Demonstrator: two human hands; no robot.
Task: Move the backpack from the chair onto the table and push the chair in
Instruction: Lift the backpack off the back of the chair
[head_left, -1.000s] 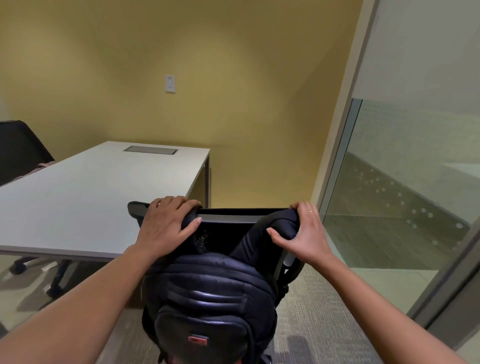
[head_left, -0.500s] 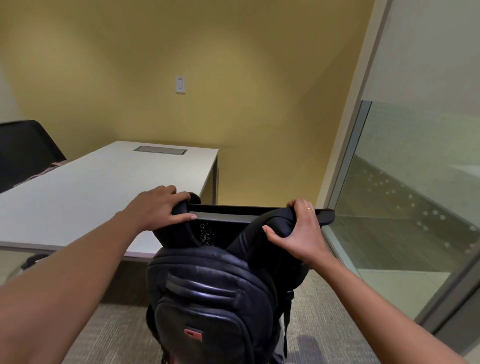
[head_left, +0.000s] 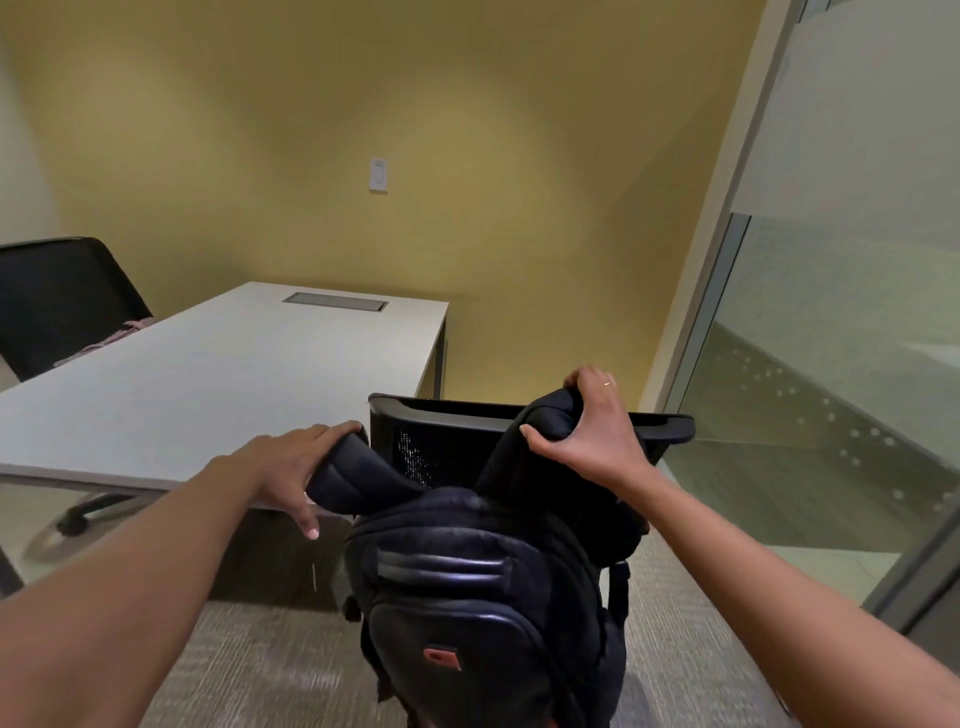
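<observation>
From the head view, the black backpack (head_left: 483, 597) hangs in front of the chair (head_left: 530, 431) backrest, beside the white table (head_left: 208, 384). The left hand (head_left: 296, 467) clasps one shoulder strap and the right hand (head_left: 592, 431) clenches the other. The backpack's small red tag (head_left: 441, 659) carries no readable writing.
</observation>
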